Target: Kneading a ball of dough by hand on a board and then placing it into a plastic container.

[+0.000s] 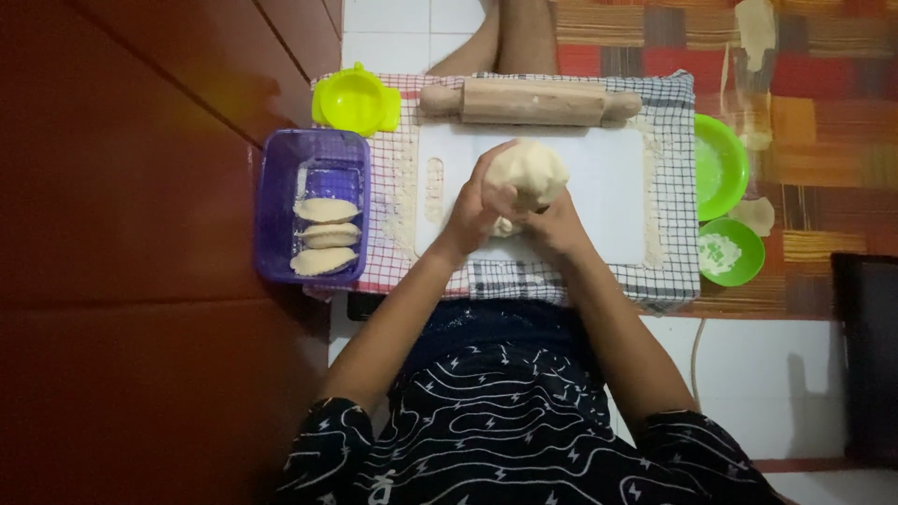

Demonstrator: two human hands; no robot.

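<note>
While cupped around the dough ball [528, 171], left hand [475, 206] and right hand [554, 224] both gripping it from below, lifted just over the white board [608, 187] on the checked cloth [669, 281]. Rolling pin [530, 101] just beyond, purple tub [313, 206] of folded pastries [325, 235] off to the left.

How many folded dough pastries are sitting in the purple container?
3. They lie in a column inside the purple container: the top pastry, the middle pastry and the bottom pastry. None appear hidden, though the container's far end is dim.
</note>
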